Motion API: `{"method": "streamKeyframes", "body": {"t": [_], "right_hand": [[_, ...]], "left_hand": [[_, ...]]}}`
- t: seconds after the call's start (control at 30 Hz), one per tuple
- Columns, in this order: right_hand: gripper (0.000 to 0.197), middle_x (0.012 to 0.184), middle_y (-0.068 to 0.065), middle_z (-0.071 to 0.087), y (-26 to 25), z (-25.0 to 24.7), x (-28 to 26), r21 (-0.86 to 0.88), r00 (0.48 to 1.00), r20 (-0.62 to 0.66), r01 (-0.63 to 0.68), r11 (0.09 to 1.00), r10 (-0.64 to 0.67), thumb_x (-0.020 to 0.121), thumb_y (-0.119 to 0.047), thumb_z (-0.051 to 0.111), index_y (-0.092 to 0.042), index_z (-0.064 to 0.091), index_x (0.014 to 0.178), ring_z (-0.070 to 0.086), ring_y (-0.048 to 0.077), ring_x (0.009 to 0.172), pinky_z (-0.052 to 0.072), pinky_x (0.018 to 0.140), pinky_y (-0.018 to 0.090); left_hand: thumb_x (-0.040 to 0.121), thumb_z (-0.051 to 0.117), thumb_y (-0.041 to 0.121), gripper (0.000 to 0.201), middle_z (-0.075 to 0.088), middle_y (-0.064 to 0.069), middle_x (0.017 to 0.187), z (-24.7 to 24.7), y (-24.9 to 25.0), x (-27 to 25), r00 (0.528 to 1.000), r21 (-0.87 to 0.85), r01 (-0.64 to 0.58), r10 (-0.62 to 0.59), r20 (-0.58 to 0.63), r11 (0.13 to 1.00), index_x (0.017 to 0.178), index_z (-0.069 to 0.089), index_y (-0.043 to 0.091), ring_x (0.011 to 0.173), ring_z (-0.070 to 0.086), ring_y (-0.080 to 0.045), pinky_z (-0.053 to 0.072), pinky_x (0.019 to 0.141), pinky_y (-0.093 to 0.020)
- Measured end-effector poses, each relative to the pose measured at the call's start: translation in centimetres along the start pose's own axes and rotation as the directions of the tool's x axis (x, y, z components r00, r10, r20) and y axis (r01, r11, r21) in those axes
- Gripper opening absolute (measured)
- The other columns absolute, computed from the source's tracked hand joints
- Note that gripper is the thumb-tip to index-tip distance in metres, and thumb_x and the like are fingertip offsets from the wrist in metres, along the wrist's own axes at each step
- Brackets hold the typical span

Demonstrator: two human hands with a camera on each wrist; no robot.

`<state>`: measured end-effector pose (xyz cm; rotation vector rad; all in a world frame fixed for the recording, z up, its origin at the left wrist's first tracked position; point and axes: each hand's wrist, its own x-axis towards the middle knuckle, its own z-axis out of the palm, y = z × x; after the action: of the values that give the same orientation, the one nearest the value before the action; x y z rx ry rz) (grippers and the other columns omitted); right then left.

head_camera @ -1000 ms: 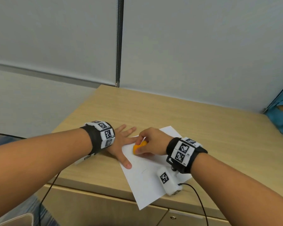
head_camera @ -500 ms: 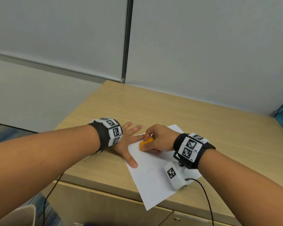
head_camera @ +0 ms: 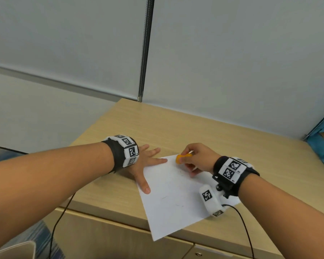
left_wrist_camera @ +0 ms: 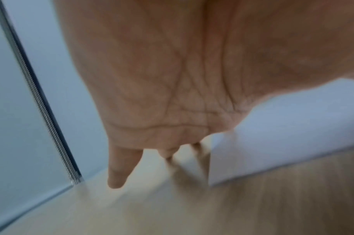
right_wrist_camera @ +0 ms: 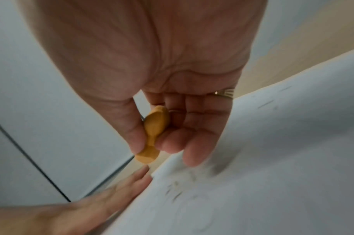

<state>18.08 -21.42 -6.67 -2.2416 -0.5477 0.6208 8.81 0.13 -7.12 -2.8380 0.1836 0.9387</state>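
Orange eraser (head_camera: 183, 157) is what it's all about here. From the head view, the right hand (head_camera: 200, 162) pinches it between thumb and fingertips, right at the far edge of a white sheet of paper (head_camera: 176, 200). Can't tell whether the eraser touches the sheet. The left hand (head_camera: 148, 163) lies flat with its fingers spread, forefinger and thumb on the paper's left edge, the other fingers on the wooden tabletop (head_camera: 223, 139). The paper sits skewed, its near corner poking past the tabletop's front edge, with a few faint pencil marks on it. Both wrists wear black bands with checkered tags (head_camera: 129, 151), and a small white camera block (head_camera: 209, 200) hangs under the right wrist.

Left wrist view, pretty blurry: the left hand (left_wrist_camera: 172, 76) shows as an open palm with straight fingers (left_wrist_camera: 119, 168) pointing down at the tabletop (left_wrist_camera: 172, 209), and the paper (left_wrist_camera: 282, 135) lies tucked under the thumb side.

Right wrist view: the right hand (right_wrist_camera: 162, 63) has its thumb on one side of the eraser (right_wrist_camera: 154, 135) and curled fingertips on the other, with a ring (right_wrist_camera: 224, 92) on one finger. The eraser's tip pokes out just past the paper (right_wrist_camera: 272, 159) corner. The left hand (right_wrist_camera: 91, 206) lies along the sheet's edge below.
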Motion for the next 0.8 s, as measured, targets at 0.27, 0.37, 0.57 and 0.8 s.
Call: {"method": "streamKeyframes", "body": {"t": [0.27, 0.37, 0.57, 0.8], "right_hand": [[0.020, 0.077, 0.009, 0.067, 1.4, 0.9, -0.1, -0.036, 0.995, 0.101, 0.022, 0.999, -0.018, 0.095, -0.019, 0.071, -0.005, 0.066, 0.109, 0.060, 0.013, 0.052, 0.051, 0.051, 0.022], [0.022, 0.070, 0.007, 0.067, 0.8, 1.5, 0.1, -0.025, 0.992, 0.112, 0.062, 0.998, -0.059, 0.093, -0.018, 0.075, -0.004, 0.066, 0.108, 0.058, 0.013, 0.049, 0.048, 0.049, 0.022], [0.023, 0.073, 0.005, 0.067, -0.1, 3.5, 0.0, -0.150, 0.948, 0.270, 0.215, 0.965, -0.169, 0.085, -0.029, 0.081, -0.019, 0.068, 0.101, 0.058, 0.014, 0.057, 0.048, 0.057, 0.027], [0.026, 0.077, -0.010, 0.061, -0.8, 2.8, 0.1, -0.408, 0.914, 0.296, 0.382, 0.829, -0.276, 0.076, -0.042, 0.088, -0.032, 0.068, 0.089, 0.052, 0.003, 0.065, 0.044, 0.065, 0.022]], "left_hand": [[0.068, 0.070, 0.077, 0.127, -0.031, 0.008, 0.161, -1.5, 0.6, 0.8, 0.998, -0.008, -0.050, 0.050, -0.037, 0.999, 0.150, -0.022, 0.049, 0.149, -0.025, -0.029, -0.003, 0.114, -0.065], [0.057, 0.071, 0.083, 0.130, -0.037, 0.009, 0.158, -0.4, 0.6, 1.9, 0.998, -0.048, -0.051, 0.049, -0.038, 0.998, 0.138, -0.028, 0.063, 0.145, -0.034, -0.032, -0.008, 0.112, -0.067], [0.056, 0.069, 0.086, 0.127, -0.044, 0.009, 0.154, 0.0, 0.9, 2.0, 0.999, -0.076, -0.025, 0.023, -0.028, 0.997, 0.144, -0.020, 0.061, 0.141, -0.039, -0.032, -0.010, 0.110, -0.069], [0.051, 0.065, 0.091, 0.131, -0.043, 0.011, 0.154, 0.3, 1.0, 2.2, 0.998, -0.042, -0.001, -0.002, -0.057, 0.999, 0.142, -0.024, 0.061, 0.143, -0.037, -0.031, -0.009, 0.107, -0.073]]}}
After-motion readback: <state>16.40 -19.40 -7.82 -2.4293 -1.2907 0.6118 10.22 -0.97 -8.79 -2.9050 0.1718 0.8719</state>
